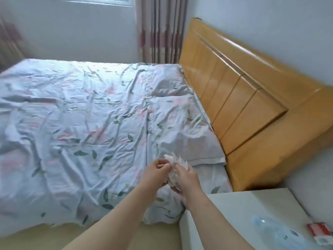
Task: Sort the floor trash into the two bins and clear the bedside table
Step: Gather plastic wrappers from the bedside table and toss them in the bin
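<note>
Both of my hands hold a crumpled white tissue wad [175, 162] in front of me, above the near edge of the bed. My left hand [155, 173] pinches its left side with curled fingers. My right hand [186, 178] grips it from the right and below. The white bedside table [239, 208] fills the lower right. A clear plastic bottle [275, 233] lies on its side on that table, and a red and white small box [319, 231] sits at the table's right edge. No bins are in view.
The bed with a floral cover [81, 123] and pillows [180, 127] fills the left and middle. An orange wooden headboard [243, 91] runs along the right wall. A curtain [160, 29] hangs at the back. Beige floor [45, 239] shows at the bottom left.
</note>
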Motion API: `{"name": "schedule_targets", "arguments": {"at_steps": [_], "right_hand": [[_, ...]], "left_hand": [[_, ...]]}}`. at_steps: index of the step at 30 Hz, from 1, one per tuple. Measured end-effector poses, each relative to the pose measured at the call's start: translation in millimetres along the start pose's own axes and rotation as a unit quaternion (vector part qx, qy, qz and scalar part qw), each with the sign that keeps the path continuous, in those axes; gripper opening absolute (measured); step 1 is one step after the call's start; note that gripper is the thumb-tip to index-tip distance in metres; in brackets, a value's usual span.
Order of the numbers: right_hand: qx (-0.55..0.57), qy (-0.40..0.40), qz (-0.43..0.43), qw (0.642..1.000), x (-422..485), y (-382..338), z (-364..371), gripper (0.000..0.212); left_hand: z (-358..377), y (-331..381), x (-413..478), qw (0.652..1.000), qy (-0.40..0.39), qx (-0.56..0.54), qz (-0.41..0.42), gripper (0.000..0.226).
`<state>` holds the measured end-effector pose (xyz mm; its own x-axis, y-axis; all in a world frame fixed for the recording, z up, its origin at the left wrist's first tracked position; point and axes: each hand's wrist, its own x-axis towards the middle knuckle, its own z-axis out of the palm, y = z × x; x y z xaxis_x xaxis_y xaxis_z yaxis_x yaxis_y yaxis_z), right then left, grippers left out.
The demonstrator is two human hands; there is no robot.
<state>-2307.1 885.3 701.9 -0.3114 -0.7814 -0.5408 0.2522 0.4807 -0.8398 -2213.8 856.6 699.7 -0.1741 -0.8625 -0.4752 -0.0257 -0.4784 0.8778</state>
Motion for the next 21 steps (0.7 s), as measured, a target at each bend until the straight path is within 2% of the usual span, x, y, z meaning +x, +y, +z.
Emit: {"name": "schedule_targets", "arguments": {"at_steps": [4, 9, 10, 11, 13, 16, 19, 21], "right_hand": [[-0.064, -0.104, -0.018, 0.992, -14, 10, 115, 0.017], [-0.137, -0.223, -0.013, 0.965, -60, 49, 301, 0.042], [-0.15, -0.248, 0.004, 0.957, -79, 59, 348, 0.045], [-0.151, -0.255, 0.022, 0.955, -82, 64, 360, 0.048], [-0.145, -0.295, 0.062, 0.943, -114, 89, 430, 0.053], [-0.188, -0.333, 0.064, 0.922, -157, 121, 516, 0.045], [-0.224, -0.357, 0.037, 0.906, -187, 139, 578, 0.026], [-0.26, -0.39, 0.014, 0.883, -208, 152, 623, 0.027]], "left_hand": [[-117, 9, -20, 0.993, 0.099, -0.062, 0.028, 0.002], [-306, -4, -66, 0.968, 0.226, -0.099, 0.041, 0.002], [-354, -12, -78, 0.959, 0.261, -0.104, 0.046, 0.004], [-366, -12, -85, 0.956, 0.268, -0.109, 0.04, 0.006], [-439, -22, -115, 0.94, 0.311, -0.131, 0.044, 0.008], [-526, -36, -156, 0.91, 0.375, -0.168, 0.048, 0.01], [-585, -45, -184, 0.882, 0.426, -0.196, 0.051, 0.009], [-625, -50, -203, 0.859, 0.458, -0.22, 0.057, 0.009]]}}
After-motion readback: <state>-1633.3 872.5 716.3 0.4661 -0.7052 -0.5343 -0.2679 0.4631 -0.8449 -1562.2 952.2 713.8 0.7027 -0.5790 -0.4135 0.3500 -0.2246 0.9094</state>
